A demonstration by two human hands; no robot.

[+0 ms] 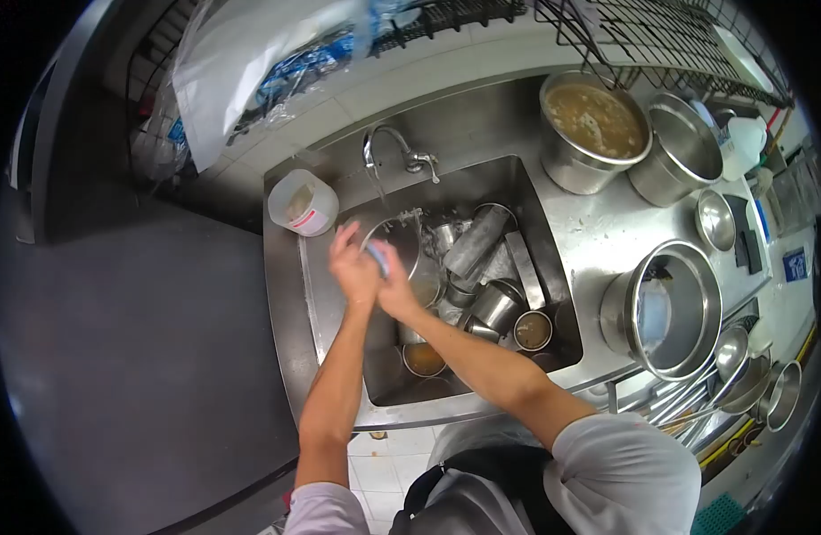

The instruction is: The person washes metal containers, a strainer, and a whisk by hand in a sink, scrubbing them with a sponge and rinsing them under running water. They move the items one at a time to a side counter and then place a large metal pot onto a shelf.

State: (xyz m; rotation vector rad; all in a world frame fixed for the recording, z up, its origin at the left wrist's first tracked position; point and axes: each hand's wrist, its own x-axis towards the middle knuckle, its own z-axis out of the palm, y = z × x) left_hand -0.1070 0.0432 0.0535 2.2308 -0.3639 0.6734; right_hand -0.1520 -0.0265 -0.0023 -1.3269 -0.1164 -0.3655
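My left hand (pixel 351 270) is over the left side of the sink, its fingers stretched upward and slightly blurred. Close against it, my right hand (pixel 396 290) has its fingers closed around a small blue-grey sponge-like pad (pixel 377 258), pressed between the two palms. Just behind the hands is a round vessel (pixel 417 259) with a thin rim, partly covered by them. The chrome faucet (pixel 388 134) arches above it. Metal pots, cylinders and cups (pixel 500 305) lie jumbled in the sink basin (pixel 558 294).
A white plastic tub (pixel 326 214) stands at the sink's left corner. On the right counter are a pot of brown liquid (pixel 562 165), an empty-looking pot (pixel 656 187), a large pot (pixel 617 312) and ladles (pixel 730 348). Wire racks (pixel 642 45) hang above.
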